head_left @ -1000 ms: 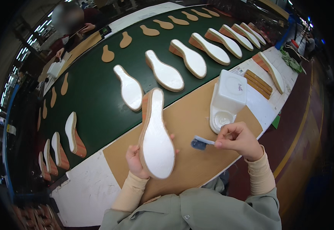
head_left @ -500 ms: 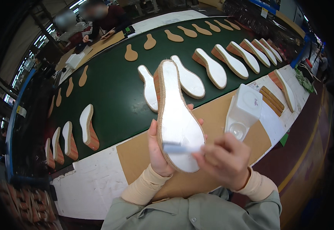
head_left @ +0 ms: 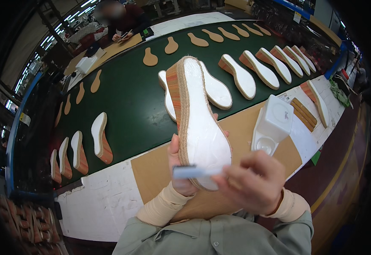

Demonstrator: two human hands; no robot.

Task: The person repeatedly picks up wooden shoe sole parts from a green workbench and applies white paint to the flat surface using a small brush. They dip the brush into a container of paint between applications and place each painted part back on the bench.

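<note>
A wedge shoe sole (head_left: 206,136) with a white upper face, braided rim and striped orange side is tilted up before me, heel end away. My left hand (head_left: 182,186) grips it from below, thumb along the left edge and fingertips showing at the right. In my right hand (head_left: 255,180), closed at the near end of the sole, is a pale brush (head_left: 189,171). Its blue-grey head with a dark edge lies across the sole's left rim; blur hides whether it touches. To the right stands a white plastic glue bottle (head_left: 274,117) with a small round cup at its base.
A green conveyor belt (head_left: 134,102) carries several wedge soles (head_left: 240,78) and flat tan insoles (head_left: 150,57). Brown sticks (head_left: 303,114) and another wedge sole (head_left: 317,102) lie at the right. Brown board (head_left: 151,170) covers the near ledge. Across the belt sits a person (head_left: 126,21).
The brush has shifted left, toward the sole's left rim. The held sole has tilted, showing more of its striped side. The whole view has shifted slightly.
</note>
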